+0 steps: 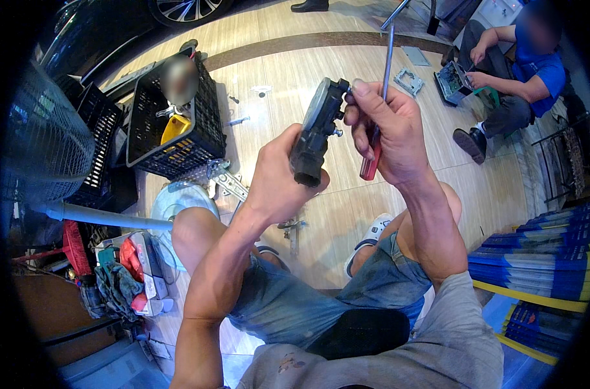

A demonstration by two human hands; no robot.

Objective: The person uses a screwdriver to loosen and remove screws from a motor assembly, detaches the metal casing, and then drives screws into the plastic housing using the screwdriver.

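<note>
My left hand (279, 170) is wrapped around a black lamp unit (318, 129) with a pale lens along its left side, held up before me. A small metal screw sticks out of its right side. My right hand (399, 133) grips a screwdriver (369, 170) by its red handle against the palm, its long shaft pointing up and away. The right thumb and forefinger meet at the lamp unit's upper corner; whether they pinch a small part there cannot be made out.
A black plastic crate (204, 139) holding a yellow item (175, 129) stands at left, beside a fan (45, 136). Metal brackets (227, 181) lie near my feet. At upper right a seated person in blue (538, 78) handles a boxy device (454, 83). Blue-and-yellow boxes (535, 259) are stacked right.
</note>
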